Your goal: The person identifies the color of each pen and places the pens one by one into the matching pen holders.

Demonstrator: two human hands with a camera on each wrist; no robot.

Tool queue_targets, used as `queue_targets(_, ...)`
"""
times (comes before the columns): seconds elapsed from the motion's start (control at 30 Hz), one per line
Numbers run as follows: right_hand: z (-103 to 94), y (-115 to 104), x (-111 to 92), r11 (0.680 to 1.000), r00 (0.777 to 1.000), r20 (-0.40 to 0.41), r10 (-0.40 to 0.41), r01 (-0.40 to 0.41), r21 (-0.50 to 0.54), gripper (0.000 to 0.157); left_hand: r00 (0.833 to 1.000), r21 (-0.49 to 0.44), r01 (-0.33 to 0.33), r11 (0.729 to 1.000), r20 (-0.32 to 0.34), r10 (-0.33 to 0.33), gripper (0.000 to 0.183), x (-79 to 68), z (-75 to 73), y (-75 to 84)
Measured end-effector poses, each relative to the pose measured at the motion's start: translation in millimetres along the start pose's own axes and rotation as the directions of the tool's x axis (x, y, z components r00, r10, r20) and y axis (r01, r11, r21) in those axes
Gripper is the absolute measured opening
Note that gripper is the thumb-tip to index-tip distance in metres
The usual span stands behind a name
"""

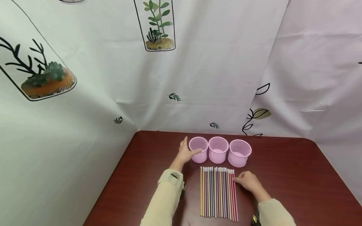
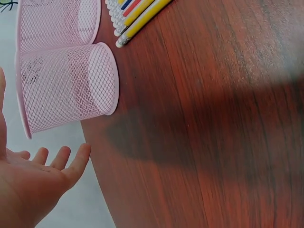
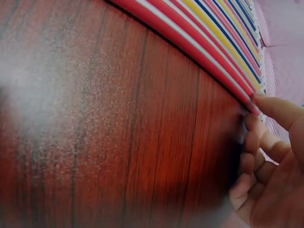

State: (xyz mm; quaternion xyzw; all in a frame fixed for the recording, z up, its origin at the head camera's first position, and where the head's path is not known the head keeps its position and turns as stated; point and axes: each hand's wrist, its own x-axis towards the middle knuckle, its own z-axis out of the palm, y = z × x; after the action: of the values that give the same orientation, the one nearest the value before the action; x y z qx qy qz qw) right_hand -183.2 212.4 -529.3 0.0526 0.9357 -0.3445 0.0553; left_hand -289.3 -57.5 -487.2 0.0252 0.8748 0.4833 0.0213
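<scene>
Many pencils (image 1: 217,193), cropped in wrist views, right hand (image 1: 249,181) pinching one, left hand (image 1: 186,153) splayed

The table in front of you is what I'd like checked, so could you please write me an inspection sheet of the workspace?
Surface: red-brown table with dark grain, glossy in places.
Cups: three, pink mesh, standing upright in a row.
Pencils: laid side by side, eraser ends toward the cups.
Clutter: nothing seen.
Left hand: at the leftmost cup, overlapping it in the head view; contact unclear.
Right hand: pinches the rightmost pencil near its eraser end.
Cables: nothing seen.
Surroundings: white cloth with plant prints behind the table.
</scene>
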Motion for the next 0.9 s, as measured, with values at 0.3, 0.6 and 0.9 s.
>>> queue_targets(0.3,1.7,-5.8,-0.5,0.999,1.0,0.001,0.02,-0.02,-0.04,0.026,1.0,-0.025,-0.019,1.0,0.003,0.019,0.102,-0.3,3.2,-4.2)
queue_targets(0.6,4.6,-7.9,0.1,0.99,0.998,0.022,0.052,-0.049,-0.13,0.03,0.998,-0.107,-0.037,0.994,0.052,0.042,0.094,-1.3,9.2,-11.8)
queue_targets(0.9,1.5,-11.1,3.9,0.983,0.996,0.04,0.075,-0.067,-0.172,0.03,0.997,-0.129,-0.026,0.991,0.067,0.035,0.094,-1.7,9.9,-11.7)
